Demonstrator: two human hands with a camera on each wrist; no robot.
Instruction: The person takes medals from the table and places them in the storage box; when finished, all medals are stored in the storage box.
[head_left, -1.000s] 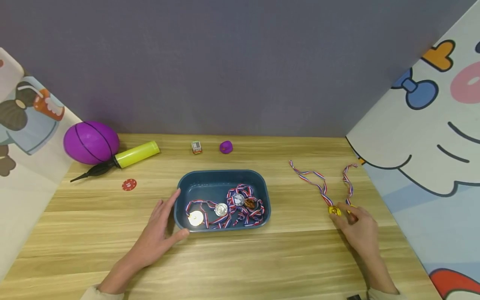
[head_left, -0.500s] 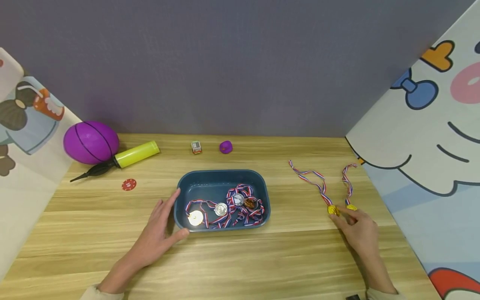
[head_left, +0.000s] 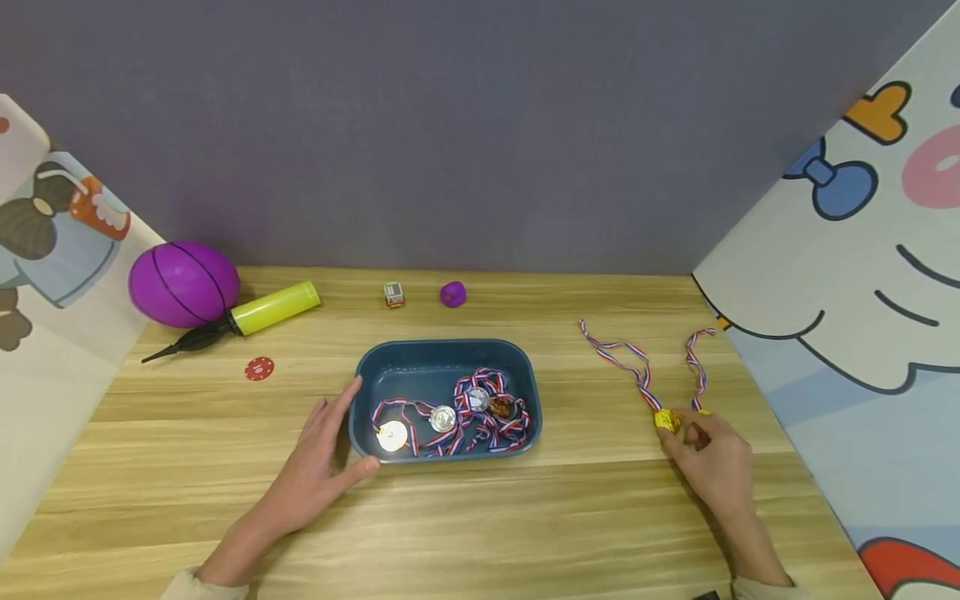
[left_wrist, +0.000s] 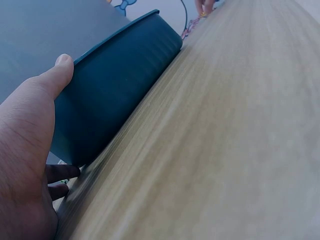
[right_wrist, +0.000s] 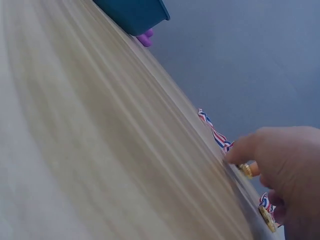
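At the right of the wooden table [head_left: 480, 533], the right hand [head_left: 716, 467] has curled its fingers in to pinch a gold medal [head_left: 667, 419], now lifting off the wood, while the left hand [head_left: 315, 475], fingers relaxed, steadies the blue tray [head_left: 360, 367] of medals.

A tray [head_left: 447, 354] sits mid-table [head_left: 570, 517] with several medals [head_left: 442, 419] in it; the left hand [head_left: 318, 467] rests against its left end. Well to its right lie two medals [head_left: 666, 419] under the right hand [head_left: 712, 462]. Behind, along the wall, stand a ball [head_left: 183, 284] and pump [head_left: 255, 314] at left, a chip [head_left: 258, 368] before them.
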